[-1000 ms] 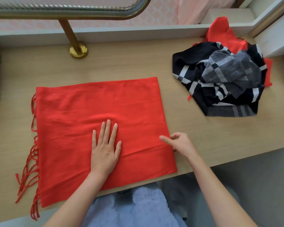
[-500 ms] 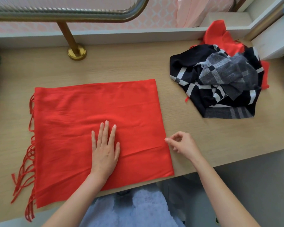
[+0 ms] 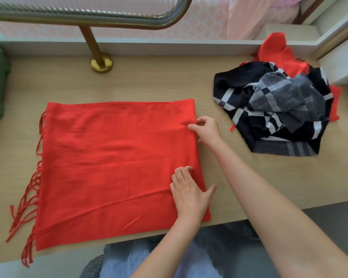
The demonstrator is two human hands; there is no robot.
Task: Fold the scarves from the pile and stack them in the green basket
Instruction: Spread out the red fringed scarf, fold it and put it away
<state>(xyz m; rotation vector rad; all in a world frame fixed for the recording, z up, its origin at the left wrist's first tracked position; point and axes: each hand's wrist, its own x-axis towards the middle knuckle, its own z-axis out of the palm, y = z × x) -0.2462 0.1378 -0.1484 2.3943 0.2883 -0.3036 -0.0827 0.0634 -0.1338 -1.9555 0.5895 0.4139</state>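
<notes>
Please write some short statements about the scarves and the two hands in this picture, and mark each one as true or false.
1. The pile lies on the table, to the right of the red scarf. True.
2. The red scarf's fringe is on its right side. False: it is on its left side.
3. The right hand pinches the red scarf's right edge. True.
4. The left hand rests on the pile. False: it rests on the red scarf.

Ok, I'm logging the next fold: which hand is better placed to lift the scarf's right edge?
Probably the right hand: its fingers pinch the red scarf at that edge, while the left hand rests on top.
</notes>
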